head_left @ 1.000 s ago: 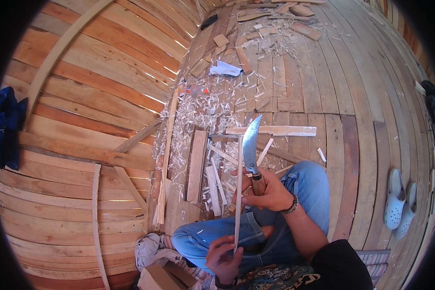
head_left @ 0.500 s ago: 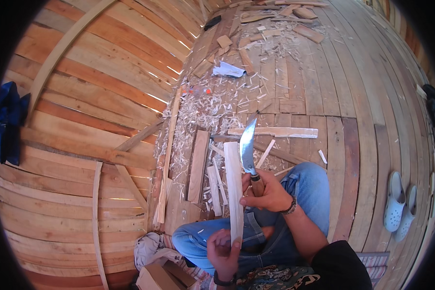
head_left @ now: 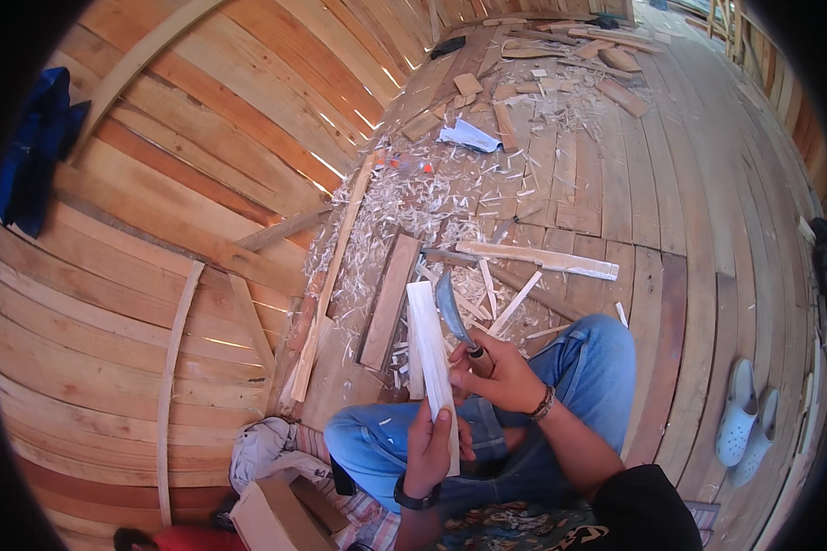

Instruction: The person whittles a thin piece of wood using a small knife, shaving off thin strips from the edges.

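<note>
A pale, narrow strip of wood (head_left: 431, 344) stands tilted upward in front of me. My left hand (head_left: 429, 445) is closed around its lower part, thumb on its face. In my right hand (head_left: 501, 372) is a knife (head_left: 451, 310), gripped by its wooden handle. The curved blade points up and away, close beside the right edge of the strip. Whether the blade touches the wood I cannot tell. My crossed legs in blue jeans (head_left: 588, 372) lie beneath both hands.
Wood shavings (head_left: 400, 207) litter the floor ahead. A brown board (head_left: 390, 303) and a long pale piece (head_left: 542, 259) lie beyond my knees. A cardboard box (head_left: 280, 514) sits at lower left, a plank wall (head_left: 202, 165) rises on the left, and light clogs (head_left: 737, 427) stand at right.
My left hand has moved up the strip and wraps it more fully. The knife has tipped left and lower, nearer the wood. The whole view has shifted slightly.
</note>
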The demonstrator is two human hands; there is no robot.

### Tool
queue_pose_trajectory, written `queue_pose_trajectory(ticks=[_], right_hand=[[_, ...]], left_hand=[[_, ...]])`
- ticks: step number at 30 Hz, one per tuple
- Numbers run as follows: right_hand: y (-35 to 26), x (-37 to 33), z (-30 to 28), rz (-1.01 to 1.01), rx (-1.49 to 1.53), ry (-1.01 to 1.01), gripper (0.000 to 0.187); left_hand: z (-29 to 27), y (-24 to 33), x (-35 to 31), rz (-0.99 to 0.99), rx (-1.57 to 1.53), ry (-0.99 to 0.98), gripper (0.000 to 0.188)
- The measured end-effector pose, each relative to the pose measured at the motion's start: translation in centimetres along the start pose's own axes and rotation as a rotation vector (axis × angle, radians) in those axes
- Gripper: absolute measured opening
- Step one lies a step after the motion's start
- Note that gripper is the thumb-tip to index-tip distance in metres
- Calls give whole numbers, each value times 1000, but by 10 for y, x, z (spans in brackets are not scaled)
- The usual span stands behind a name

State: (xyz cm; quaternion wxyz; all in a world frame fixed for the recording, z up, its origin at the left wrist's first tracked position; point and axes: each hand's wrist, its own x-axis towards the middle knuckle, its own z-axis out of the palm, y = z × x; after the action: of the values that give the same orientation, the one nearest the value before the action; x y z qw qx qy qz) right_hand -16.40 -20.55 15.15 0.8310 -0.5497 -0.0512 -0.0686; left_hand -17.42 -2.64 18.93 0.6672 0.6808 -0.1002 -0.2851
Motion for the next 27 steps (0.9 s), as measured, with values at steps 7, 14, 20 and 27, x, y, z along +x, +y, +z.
queue_pose_trajectory(ticks=[7,14,20,27], right_hand=[[-14,-39,13,-70,-1067,85,33],[-44,-44,19,-75,-1480,15,33],[-59,-48,40,-148,-1573,-165,31],[-65,-48,46,-190,-1633,-93,35]], left_hand=[[-19,-13,-10,61,-205,44,23],[-27,-7,-33,61,-296,-109,24],[-35,-2,-38,127,-283,-81,24],[-38,-3,-38,157,-269,-129,24]])
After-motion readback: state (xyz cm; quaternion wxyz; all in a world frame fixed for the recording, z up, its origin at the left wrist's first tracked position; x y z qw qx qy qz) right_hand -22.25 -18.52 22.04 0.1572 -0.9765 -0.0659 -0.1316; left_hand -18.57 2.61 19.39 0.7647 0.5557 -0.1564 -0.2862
